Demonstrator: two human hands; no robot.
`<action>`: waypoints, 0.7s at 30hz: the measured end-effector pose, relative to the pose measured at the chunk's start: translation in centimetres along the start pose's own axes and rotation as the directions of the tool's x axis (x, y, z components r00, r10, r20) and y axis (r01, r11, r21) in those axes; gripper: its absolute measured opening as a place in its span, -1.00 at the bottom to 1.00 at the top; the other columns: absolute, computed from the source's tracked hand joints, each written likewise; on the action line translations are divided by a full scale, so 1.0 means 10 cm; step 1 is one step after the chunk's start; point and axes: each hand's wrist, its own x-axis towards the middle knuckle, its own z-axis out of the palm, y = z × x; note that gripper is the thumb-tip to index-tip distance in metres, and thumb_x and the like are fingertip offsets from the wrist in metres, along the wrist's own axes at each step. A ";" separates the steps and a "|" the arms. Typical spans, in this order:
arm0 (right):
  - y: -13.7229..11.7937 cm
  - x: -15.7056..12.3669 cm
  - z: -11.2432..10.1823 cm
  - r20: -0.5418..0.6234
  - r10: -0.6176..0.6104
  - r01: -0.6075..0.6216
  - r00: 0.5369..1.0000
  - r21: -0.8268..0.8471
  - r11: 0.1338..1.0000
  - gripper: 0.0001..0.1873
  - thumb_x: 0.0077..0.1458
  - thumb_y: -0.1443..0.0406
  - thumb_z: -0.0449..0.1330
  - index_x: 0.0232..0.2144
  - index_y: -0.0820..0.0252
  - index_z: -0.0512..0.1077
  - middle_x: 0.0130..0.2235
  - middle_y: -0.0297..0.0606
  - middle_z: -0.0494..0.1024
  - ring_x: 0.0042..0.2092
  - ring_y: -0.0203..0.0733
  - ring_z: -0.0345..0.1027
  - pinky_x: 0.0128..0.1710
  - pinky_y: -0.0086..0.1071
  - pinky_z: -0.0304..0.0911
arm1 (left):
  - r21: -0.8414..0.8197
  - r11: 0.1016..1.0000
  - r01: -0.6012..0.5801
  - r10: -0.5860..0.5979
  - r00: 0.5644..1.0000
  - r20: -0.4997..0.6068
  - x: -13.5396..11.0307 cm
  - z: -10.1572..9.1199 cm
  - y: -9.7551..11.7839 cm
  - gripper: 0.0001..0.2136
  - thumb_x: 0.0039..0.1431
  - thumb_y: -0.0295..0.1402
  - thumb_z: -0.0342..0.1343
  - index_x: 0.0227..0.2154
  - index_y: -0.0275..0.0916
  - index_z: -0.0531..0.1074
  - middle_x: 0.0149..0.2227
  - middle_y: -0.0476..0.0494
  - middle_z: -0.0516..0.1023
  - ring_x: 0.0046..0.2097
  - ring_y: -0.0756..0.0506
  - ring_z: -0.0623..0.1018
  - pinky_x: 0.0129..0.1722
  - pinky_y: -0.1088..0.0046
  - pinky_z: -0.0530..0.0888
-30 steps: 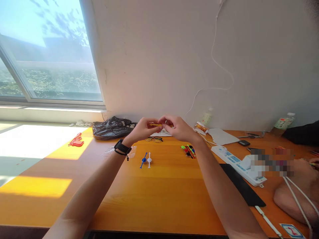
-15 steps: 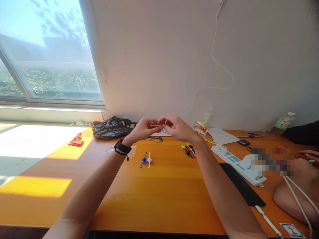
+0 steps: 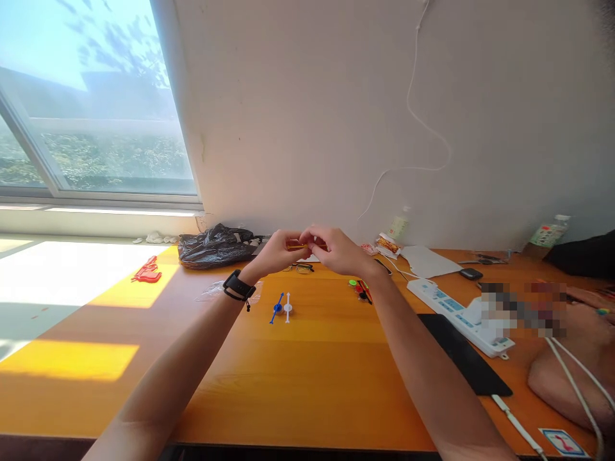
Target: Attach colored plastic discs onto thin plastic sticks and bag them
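Note:
My left hand [image 3: 277,251] and my right hand [image 3: 334,250] meet above the far part of the table, fingers closed together. Between them they pinch a thin yellow arrow-shaped piece [image 3: 300,247]; most of it is hidden by the fingers. Nearer to me on the wood lie a blue arrow spinner [image 3: 277,308] and a white arrow spinner [image 3: 288,308], side by side, each on a small round base. Beside my right forearm sits a small pile of coloured plastic parts [image 3: 361,291], partly covered by the arm.
A black plastic bag [image 3: 216,246], clear film [image 3: 211,291] and glasses [image 3: 302,269] lie at the back. A red toy gun [image 3: 147,270] is at left. On the right are a power strip [image 3: 461,317], a black tablet-like slab [image 3: 464,355], cables and another person's arm [image 3: 560,378].
My hands have shifted slightly, the right one a little left and down, covering more of the yellow piece. My right forearm now hides more of the coloured parts.

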 end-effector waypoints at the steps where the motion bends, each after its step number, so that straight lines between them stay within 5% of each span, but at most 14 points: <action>1: 0.00 0.00 0.00 0.001 -0.001 0.001 1.000 0.002 1.000 -0.76 0.26 0.38 0.10 -0.14 0.18 0.55 -0.18 -0.23 0.61 -0.25 -0.22 0.41 -0.28 -0.38 0.26 | -0.002 1.000 0.008 -0.008 1.000 -0.003 0.00 0.01 0.01 -0.76 0.19 -0.30 0.33 -0.17 -0.37 0.66 -0.20 -0.23 0.73 -0.11 -0.20 0.69 -0.08 0.33 0.62; 21: -0.04 -0.01 -0.07 -0.047 0.001 -0.001 0.999 -0.006 1.000 -0.73 0.23 0.39 0.11 -0.09 0.13 0.56 -0.15 -0.24 0.63 -0.21 -0.20 0.41 -0.28 -0.38 0.24 | -0.015 1.000 -0.009 0.009 1.000 -0.006 -0.03 -0.04 0.18 -0.66 0.21 -0.18 0.36 -0.11 -0.37 0.66 -0.14 -0.28 0.71 -0.12 -0.18 0.68 -0.04 0.31 0.60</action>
